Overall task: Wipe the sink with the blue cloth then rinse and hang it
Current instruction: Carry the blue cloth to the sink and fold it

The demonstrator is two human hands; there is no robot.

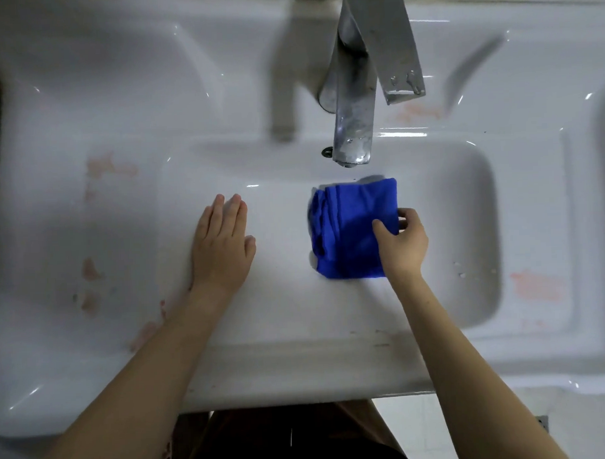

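Blue cloth (352, 227) pinched by right hand (403, 244) in sink (465, 223).

White sink (482, 223) seen from above. A metal faucet (354, 124) overhangs the far middle of the basin, its spout ending just beyond the blue cloth (349, 227) on the basin floor. The left hand (222, 246) lies flat in the left part; the right hand (406, 243) pinches the cloth's right edge. Bare basin floor shows between the left hand and the cloth, and at the right.
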